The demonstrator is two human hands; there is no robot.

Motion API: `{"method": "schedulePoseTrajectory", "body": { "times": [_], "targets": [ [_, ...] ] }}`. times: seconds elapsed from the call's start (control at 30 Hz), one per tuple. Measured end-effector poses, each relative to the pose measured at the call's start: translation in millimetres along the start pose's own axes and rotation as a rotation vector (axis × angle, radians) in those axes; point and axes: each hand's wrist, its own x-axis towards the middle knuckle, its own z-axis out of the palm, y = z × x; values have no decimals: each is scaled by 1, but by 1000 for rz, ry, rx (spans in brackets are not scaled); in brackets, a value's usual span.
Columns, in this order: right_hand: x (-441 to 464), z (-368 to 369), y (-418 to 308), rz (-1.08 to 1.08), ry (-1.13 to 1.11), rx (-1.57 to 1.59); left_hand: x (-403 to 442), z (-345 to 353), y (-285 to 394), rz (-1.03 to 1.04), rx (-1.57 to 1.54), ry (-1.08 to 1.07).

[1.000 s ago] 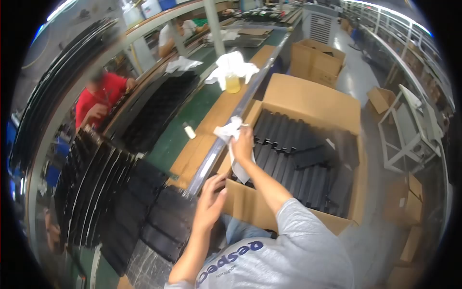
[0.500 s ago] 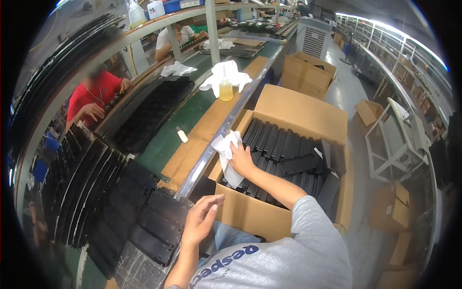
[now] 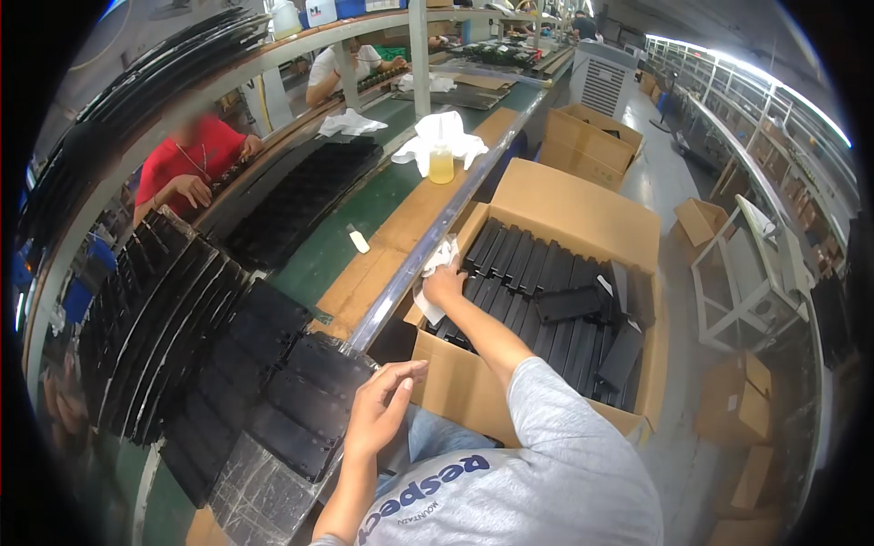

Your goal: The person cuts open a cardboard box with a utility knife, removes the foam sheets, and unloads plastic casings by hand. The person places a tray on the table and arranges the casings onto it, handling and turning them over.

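Head view, sole view.

Right hand (image 3: 443, 286): over the left side of the carton (image 3: 473, 387); fingers gathered on the cloth, their tips partly hidden.

Cloth (image 3: 431, 307): white, bunched at the fingers, one end hanging down by the carton's left wall. Whether it touches the parts below cannot be told. Likely hazard: the loose end snags on a part or the carton's edge, being uncontrolled by the second hand.

Left hand (image 3: 381, 405): nothing held; fingers nearly straight, close together, thumb apart; raised near the panels. Possible hazard: a knock to the nearest panel, from a careless swing of the forearm.

Parts (image 3: 510, 259): black, long, packed side by side in rows in the carton. Possible hazard: scuffing, from hard edges pressed together.

Loose part (image 3: 566, 306): one, black, lying across the rows. Possible hazard: sliding and scratching those beneath, if bumped, as nothing visibly pins it.

Panels (image 3: 289, 414): black, flat, on the worktop (image 3: 314, 280) left of the person.

Stack (image 3: 150, 328): dark sheets, curved by the lens, far left. Possible hazard: slippage, edges being uneven.

Bottle (image 3: 442, 168): yellow liquid, upright near the worktop's metal edge (image 3: 411, 270), rags (image 3: 473, 150) about it. Possible hazard: a spill towards the carton, caused by a tugged rag or a stray elbow.
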Motion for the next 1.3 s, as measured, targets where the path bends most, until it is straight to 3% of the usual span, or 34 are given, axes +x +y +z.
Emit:
{"method": "schedulePoseTrajectory", "body": {
  "times": [0.13, 0.2, 0.27, 0.3, 0.33, 0.37, 0.43, 0.5, 0.57, 0.63, 0.7, 0.83, 0.93, 1.1, 1.2, 1.3],
  "targets": [
    [-10, -1, -12, 98, -29, 22, -17, -15, 0, 1, 56, 43],
    [1, 10, 7, -136, 143, -10, -25, -19, -1, -3, 22, 104],
    [-5, -18, 29, -275, 102, 238, -32, -20, 0, -47, -2, 91],
    [-19, -27, 39, -235, 89, 248, -33, -21, 2, -59, -23, 123],
    [-33, -37, 49, -268, 129, 476, -34, -21, 3, -67, -45, 161],
    [-48, -41, 59, -302, 176, 704, -36, -23, 2, -88, -47, 135],
    [-76, -44, 89, -400, 557, 590, -42, -27, 2, -89, -48, 141],
    [-97, -72, 132, -99, 490, 557, -40, -28, 4, -89, -52, 139],
    [-117, -75, 166, 301, 484, 129, -38, -29, 9, -65, -32, 140],
    [-126, -79, 192, 534, 287, -53, -34, -28, 9, -51, -20, 152],
    [-138, -82, 203, 585, 273, -94, -28, -26, 9, -11, 53, 79],
    [-131, -54, 209, 737, 496, -234, -23, -23, 14, -7, 193, 11],
    [-130, -36, 223, 431, 740, -31, -27, -26, 20, -10, 229, -3],
    [-133, -44, 208, 285, 827, 242, -32, -28, 8, -19, 182, 45],
    [-138, -72, 172, 250, 764, 989, -28, -27, -6, -10, 145, 14],
    [-161, -121, 72, 45, 462, 1340, -14, -5, -25, -97, 9, 133]
  ]
}}
